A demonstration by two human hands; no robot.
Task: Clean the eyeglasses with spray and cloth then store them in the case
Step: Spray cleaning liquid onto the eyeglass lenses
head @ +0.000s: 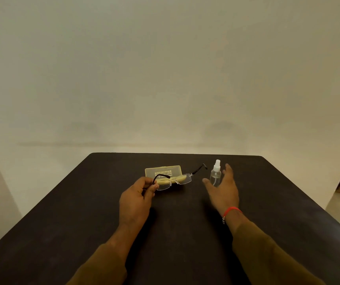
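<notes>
Above the dark tabletop, the left hand pinches one temple of the light, fragile rimless eyeglasses; better there than on the lenses. The right hand is spread, and just beyond its fingers stands the slippery-looking spray bottle. Past the left hand lies the yellow case.

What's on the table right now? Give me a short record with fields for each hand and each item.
left hand: pinches one temple of the eyeglasses, both temples unfolded
right hand: open, fingers spread beside the spray bottle; contact unclear
spray bottle: upright, clear, white nozzle
case: yellow, on the dark table, behind the eyeglasses
cloth: none visible
right wrist: red thread
</notes>
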